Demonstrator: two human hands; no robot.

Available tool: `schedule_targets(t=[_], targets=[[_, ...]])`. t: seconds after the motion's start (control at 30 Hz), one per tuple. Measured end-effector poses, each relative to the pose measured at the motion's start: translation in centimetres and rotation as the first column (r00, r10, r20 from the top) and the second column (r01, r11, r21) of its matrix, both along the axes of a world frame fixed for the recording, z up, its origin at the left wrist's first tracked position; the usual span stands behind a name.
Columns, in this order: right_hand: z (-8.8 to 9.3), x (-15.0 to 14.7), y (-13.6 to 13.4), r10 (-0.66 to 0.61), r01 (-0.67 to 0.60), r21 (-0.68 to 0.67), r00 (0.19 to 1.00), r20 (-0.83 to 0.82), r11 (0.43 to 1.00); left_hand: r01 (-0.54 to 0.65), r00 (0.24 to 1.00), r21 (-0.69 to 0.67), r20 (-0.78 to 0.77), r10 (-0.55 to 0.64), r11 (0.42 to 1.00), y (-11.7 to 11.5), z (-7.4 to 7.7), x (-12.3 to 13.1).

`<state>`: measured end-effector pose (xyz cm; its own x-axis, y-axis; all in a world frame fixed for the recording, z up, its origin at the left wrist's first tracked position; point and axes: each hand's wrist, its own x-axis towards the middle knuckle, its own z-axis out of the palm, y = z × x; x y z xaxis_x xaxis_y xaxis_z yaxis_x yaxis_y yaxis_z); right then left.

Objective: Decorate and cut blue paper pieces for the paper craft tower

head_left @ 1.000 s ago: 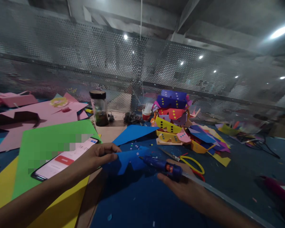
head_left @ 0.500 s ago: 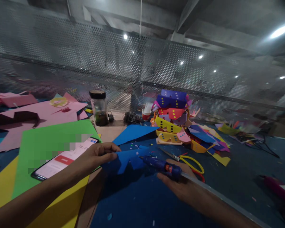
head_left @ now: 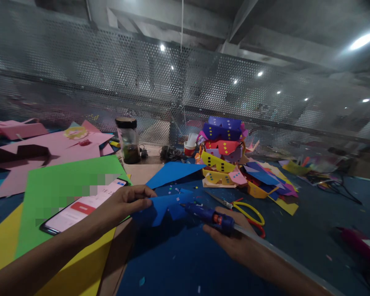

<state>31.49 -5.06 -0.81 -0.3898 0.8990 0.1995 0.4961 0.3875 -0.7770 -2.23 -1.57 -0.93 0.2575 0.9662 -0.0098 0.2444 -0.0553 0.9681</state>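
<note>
My left hand [head_left: 128,202] pinches the left end of a blue paper cut-out [head_left: 165,205] and holds it just above the blue table top. My right hand [head_left: 234,240] grips a blue hot glue gun [head_left: 210,214] with a clear glue stick running out of its back. The gun's nozzle points left and touches the blue cut-out near its middle. Both forearms reach in from the bottom edge.
A phone [head_left: 82,205] with a lit screen lies on a green sheet [head_left: 58,181] over a yellow sheet [head_left: 6,242]. Yellow-handled scissors [head_left: 243,209], a pile of coloured paper shapes [head_left: 225,158], a glass jar [head_left: 128,139], pink sheets [head_left: 49,150] and a second, purple glue gun [head_left: 360,242] surround the hands.
The blue cut-out has tilted slightly in my left hand. The glue gun's nozzle stays at the paper. Both hands hold their places.
</note>
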Motion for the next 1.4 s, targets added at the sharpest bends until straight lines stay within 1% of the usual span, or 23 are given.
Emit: schedule_targets(t=[0.2, 0.5, 0.6, 0.73, 0.93, 1.17, 1.4], targets=[[0.16, 0.0, -0.05, 0.029, -0.03, -0.022, 0.999, -0.029, 0.999, 0.0, 1.0, -0.013, 0.003, 0.0, 1.0, -0.01, 0.01, -0.04], [0.15, 0.11, -0.08, 0.013, -0.013, 0.013, 1.0, 0.007, 1.0, -0.021, 1.0, 0.001, -0.021, 0.021, 1.0, 0.0, -0.02, -0.22], [-0.16, 0.23, -0.07, 0.019, -0.019, -0.017, 1.0, -0.009, 1.0, -0.019, 1.0, 0.012, -0.02, 0.019, 1.0, 0.02, -0.08, -0.19], [-0.2, 0.29, 0.02, 0.03, -0.03, -0.039, 1.0, 0.006, 0.999, -0.008, 1.0, -0.009, -0.005, 0.008, 1.0, 0.0, -0.07, -0.11], [0.21, 0.21, -0.18, 0.03, -0.03, -0.025, 1.0, 0.0, 0.999, -0.04, 0.999, -0.004, -0.004, 0.04, 0.999, -0.03, 0.08, 0.01], [-0.17, 0.33, -0.11, -0.008, 0.008, 0.015, 1.0, 0.024, 1.0, -0.027, 1.0, -0.006, 0.0, 0.027, 1.0, -0.12, 0.34, 0.09], [0.06, 0.08, -0.24, 0.022, -0.022, -0.004, 1.0, 0.0, 1.0, -0.024, 0.999, -0.022, 0.048, 0.025, 0.999, -0.05, -0.02, 0.01]])
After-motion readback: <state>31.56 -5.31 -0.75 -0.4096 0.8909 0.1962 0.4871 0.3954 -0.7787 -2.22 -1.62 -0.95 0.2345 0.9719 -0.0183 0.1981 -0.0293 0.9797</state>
